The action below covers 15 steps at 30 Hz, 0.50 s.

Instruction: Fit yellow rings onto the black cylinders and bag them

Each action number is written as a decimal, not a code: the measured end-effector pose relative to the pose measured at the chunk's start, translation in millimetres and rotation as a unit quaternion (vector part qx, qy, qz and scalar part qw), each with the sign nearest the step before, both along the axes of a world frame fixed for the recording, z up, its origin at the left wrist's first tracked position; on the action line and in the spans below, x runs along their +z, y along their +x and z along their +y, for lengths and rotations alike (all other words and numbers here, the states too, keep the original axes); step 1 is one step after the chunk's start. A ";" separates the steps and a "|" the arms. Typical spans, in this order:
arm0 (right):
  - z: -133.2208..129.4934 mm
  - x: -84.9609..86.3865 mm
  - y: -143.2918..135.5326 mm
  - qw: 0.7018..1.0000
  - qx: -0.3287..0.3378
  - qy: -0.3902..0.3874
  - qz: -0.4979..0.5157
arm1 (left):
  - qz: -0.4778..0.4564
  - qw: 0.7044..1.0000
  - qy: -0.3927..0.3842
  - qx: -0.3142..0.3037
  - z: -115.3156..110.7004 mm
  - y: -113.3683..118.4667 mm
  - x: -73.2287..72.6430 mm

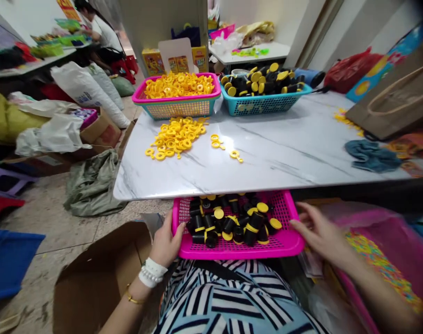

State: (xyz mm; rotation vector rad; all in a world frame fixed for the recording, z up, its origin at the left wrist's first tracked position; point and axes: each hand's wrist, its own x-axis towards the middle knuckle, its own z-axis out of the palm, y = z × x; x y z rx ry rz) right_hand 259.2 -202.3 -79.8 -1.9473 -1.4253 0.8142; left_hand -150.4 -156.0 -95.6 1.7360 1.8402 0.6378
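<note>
A pink plastic basket (242, 253) sits above my lap, its far side under the table edge. In it lie several small black cylinders with yellow caps (251, 227). My left hand (165, 243) grips the basket's left rim, thumb on the near corner. On the right rim, my right hand (317, 229) holds on with its thumb on top; its other fingers partly hide behind the side. On the table ahead, a heap of yellow plastic ring pieces (180, 137) is spread out, with a few loose ring pieces (216, 141) to its right.
Behind the heap stand a pink-topped basket of yellow pieces (178, 109) and a blue basket of black cylinders (267, 104) on the marble-look table (284, 153). A cardboard box (93, 278) is at lower left, a pink bag (399, 246) at right. Another person (105, 37) sits far left.
</note>
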 end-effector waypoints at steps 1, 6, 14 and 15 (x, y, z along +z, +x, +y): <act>0.4 -0.7 -2.3 1.000 0.000 -0.014 0.024 | -0.033 0.999 -0.031 -0.010 1.2 0.9 7.3; 3.6 31.3 -6.5 0.975 -0.065 -0.110 0.184 | -0.274 0.938 -0.213 -0.010 6.7 -0.7 63.5; -21.2 58.1 -0.8 0.947 -0.075 -0.145 0.275 | -0.394 0.880 -0.265 0.001 -3.4 12.7 73.9; -24.0 52.7 -1.0 0.945 -0.100 -0.127 0.283 | -0.383 0.887 -0.258 -0.005 -4.8 14.2 68.9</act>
